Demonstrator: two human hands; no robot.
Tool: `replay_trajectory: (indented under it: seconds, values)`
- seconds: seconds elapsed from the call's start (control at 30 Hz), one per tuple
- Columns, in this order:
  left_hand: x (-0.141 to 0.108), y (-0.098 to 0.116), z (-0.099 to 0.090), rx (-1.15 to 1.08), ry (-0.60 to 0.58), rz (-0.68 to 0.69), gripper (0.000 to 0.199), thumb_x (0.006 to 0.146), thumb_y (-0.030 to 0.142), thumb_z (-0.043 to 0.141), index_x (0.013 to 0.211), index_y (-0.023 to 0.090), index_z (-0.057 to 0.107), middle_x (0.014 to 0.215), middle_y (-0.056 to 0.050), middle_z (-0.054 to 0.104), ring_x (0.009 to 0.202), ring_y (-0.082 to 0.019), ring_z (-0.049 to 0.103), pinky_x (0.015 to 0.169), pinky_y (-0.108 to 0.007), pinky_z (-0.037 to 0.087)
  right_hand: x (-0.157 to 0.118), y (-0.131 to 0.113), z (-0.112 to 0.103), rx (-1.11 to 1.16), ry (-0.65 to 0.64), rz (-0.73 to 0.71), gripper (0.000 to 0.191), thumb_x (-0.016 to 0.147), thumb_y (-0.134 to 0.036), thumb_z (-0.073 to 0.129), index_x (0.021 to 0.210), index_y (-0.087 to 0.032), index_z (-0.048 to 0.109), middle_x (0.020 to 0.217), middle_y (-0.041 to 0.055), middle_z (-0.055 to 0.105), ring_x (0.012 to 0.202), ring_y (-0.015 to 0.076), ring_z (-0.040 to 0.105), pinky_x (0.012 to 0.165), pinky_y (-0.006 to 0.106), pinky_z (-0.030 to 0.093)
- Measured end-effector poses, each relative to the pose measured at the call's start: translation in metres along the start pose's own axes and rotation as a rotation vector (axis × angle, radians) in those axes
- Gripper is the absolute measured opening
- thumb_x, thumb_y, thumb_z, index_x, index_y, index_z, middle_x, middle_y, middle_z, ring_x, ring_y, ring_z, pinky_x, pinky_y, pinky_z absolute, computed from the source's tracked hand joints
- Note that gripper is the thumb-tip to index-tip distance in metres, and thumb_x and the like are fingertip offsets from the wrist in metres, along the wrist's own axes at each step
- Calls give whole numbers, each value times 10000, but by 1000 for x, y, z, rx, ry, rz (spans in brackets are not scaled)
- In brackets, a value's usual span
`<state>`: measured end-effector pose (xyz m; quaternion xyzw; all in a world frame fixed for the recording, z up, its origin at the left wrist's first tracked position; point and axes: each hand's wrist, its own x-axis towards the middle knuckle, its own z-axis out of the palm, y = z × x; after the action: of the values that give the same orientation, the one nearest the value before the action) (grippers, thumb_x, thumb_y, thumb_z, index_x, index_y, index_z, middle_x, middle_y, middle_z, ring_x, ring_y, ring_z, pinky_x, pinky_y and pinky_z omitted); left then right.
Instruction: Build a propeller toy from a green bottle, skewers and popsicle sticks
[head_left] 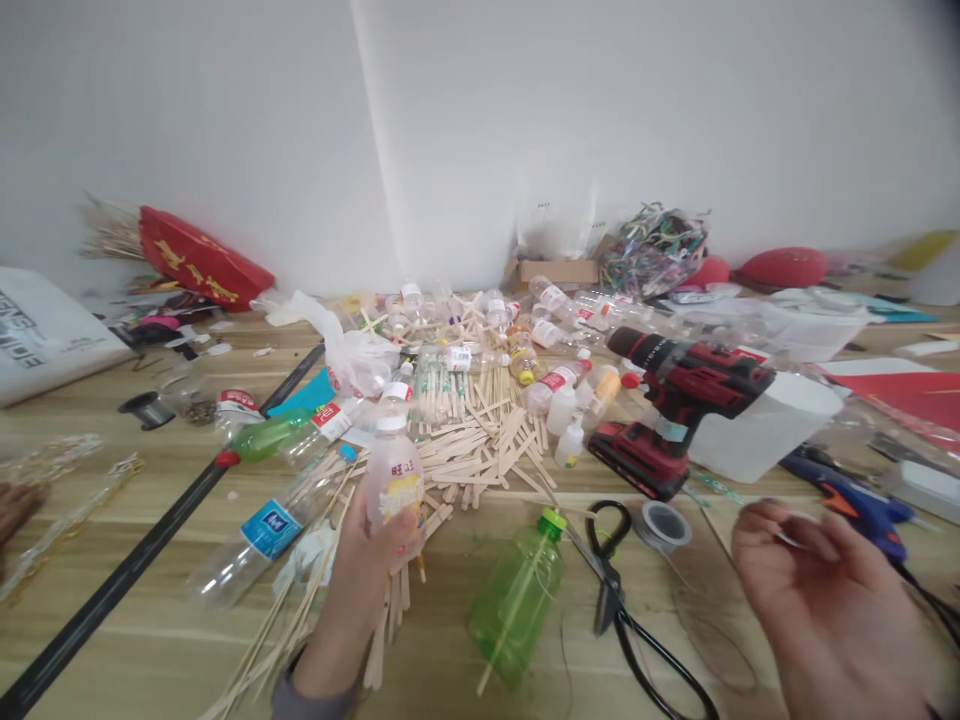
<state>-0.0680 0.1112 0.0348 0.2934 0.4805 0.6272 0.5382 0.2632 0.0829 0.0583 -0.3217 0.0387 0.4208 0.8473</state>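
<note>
My left hand (371, 555) is wrapped round a clear plastic bottle (392, 478) with a white cap and yellow print, held upright above the table. My right hand (825, 590) is raised at the right with its fingers curled in; a pale sliver shows between them, too small to name. Between my hands a green plastic bottle (514, 600) lies with a thin wooden stick along it. Black-handled scissors (611, 590) rest beside that bottle. A spool of wire (664, 525) sits between the scissors and my right hand.
Wooden craft sticks (480, 445) and several plastic bottles spread across the middle. A red cordless drill (679, 400) stands at the right, near a blue glue gun (855, 495). A black pole (142, 560) crosses the left side. Another person's hand (16, 515) shows at the left edge.
</note>
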Motion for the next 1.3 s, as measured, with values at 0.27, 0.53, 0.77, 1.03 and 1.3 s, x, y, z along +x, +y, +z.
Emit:
replay_trajectory:
  seconds: [0.27, 0.53, 0.77, 1.03, 1.3]
  values:
    - [0, -13, 0, 57, -96, -37, 655, 521, 377, 873, 1086, 169, 614, 759, -37, 706, 680, -203, 651, 622, -291, 523, -18, 59, -1, -219, -238, 271, 342, 518, -227, 867, 561, -177, 531, 696, -8, 625, 548, 93, 557, 474, 192, 514]
    - [-7, -25, 5, 88, -104, -88, 739, 466, 391, 885, 1118, 159, 626, 814, -75, 720, 716, -220, 639, 610, -272, 485, -67, 98, -10, -715, -648, 299, 328, 760, -513, 748, 793, -188, 723, 864, 46, 639, 735, 159, 556, 637, 235, 461]
    - [-21, -23, 9, 164, -234, -96, 657, 490, 389, 880, 1086, 198, 679, 835, -62, 716, 737, -231, 626, 639, -293, 490, -69, 106, -14, -931, -954, 238, 371, 836, -541, 649, 728, -190, 702, 995, 66, 661, 698, 151, 542, 615, 246, 419]
    - [-2, -15, -8, -103, -105, -145, 422, 608, 420, 810, 909, 151, 687, 750, -62, 717, 649, -188, 657, 590, -285, 531, -43, 69, -16, -736, -682, 441, 412, 755, -519, 751, 616, -165, 593, 567, 7, 568, 467, 92, 455, 451, 193, 368]
    - [13, -3, -20, -296, 141, -18, 469, 619, 386, 812, 996, 167, 637, 800, -27, 739, 678, -170, 686, 606, -262, 569, -5, 45, -12, -206, -333, 246, 380, 596, -338, 865, 641, -199, 515, 519, -87, 405, 369, 42, 340, 362, 163, 385]
